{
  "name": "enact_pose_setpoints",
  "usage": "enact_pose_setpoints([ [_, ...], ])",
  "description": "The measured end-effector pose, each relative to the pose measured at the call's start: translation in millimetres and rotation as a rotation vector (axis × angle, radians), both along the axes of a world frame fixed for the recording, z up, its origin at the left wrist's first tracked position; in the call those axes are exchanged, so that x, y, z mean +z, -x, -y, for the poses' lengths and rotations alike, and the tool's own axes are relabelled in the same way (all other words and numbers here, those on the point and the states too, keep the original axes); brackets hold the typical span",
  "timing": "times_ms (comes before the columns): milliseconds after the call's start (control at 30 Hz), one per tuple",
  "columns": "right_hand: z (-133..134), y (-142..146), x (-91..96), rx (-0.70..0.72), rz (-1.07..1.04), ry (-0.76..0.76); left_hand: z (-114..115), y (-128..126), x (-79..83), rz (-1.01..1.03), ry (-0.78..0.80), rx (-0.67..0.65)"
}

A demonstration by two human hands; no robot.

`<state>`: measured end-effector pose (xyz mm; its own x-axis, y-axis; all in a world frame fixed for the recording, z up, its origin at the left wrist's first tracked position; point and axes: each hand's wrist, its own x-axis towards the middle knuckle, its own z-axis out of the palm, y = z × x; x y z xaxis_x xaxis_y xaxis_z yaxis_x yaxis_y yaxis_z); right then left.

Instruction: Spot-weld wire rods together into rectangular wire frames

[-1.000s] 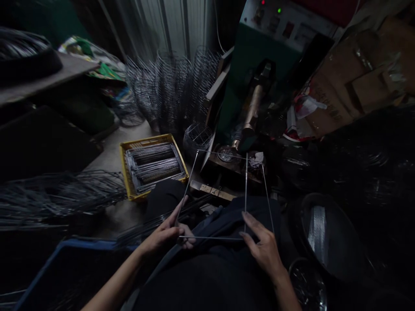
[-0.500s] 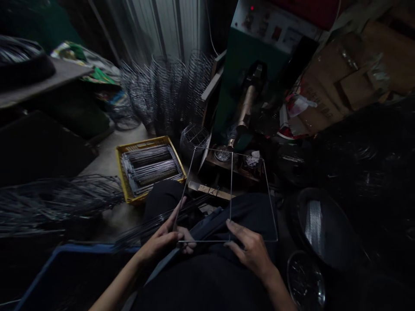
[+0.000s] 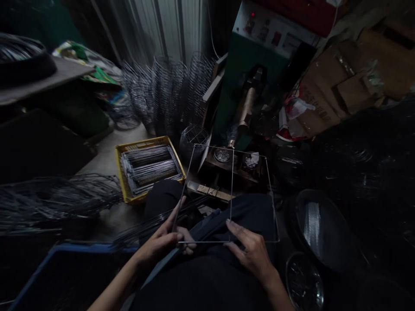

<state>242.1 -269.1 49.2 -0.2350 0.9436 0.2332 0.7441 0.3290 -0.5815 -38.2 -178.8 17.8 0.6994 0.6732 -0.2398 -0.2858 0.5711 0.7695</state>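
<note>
A thin rectangular wire frame [image 3: 269, 185] stretches from my lap toward the green machine [image 3: 251, 73]. My left hand [image 3: 164, 242] pinches the frame's near left corner, index finger lying along its left side. My right hand [image 3: 251, 252] pinches a straight wire rod [image 3: 231, 185] that lies across the frame's middle, its far end near the machine's brass electrode [image 3: 244, 112].
A yellow crate [image 3: 125, 149] holding bent wire pieces sits on the floor ahead left. Stacks of wire baskets [image 3: 168, 90] stand behind it. Loose wire bundles [image 3: 55, 201] lie at left, a blue bin [image 3: 48, 268] at lower left, dark round tubs [image 3: 320, 229] at right.
My right hand slid the cross rod leftward from near the frame's right side to its middle. The frame shifted slightly toward the machine; my left hand kept its grip.
</note>
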Motion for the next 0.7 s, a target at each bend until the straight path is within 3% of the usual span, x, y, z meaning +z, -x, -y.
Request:
enact_pose_setpoints([
  [400, -11, 1, 8.3, -0.018, -0.03, -0.004, -15, 0, 0.5, 0.02, -0.014, -0.052],
  [700, -5, 7, 9.0, -0.113, -0.062, 0.128, -10, -3, 7.9, 0.063, 0.024, -0.036],
])
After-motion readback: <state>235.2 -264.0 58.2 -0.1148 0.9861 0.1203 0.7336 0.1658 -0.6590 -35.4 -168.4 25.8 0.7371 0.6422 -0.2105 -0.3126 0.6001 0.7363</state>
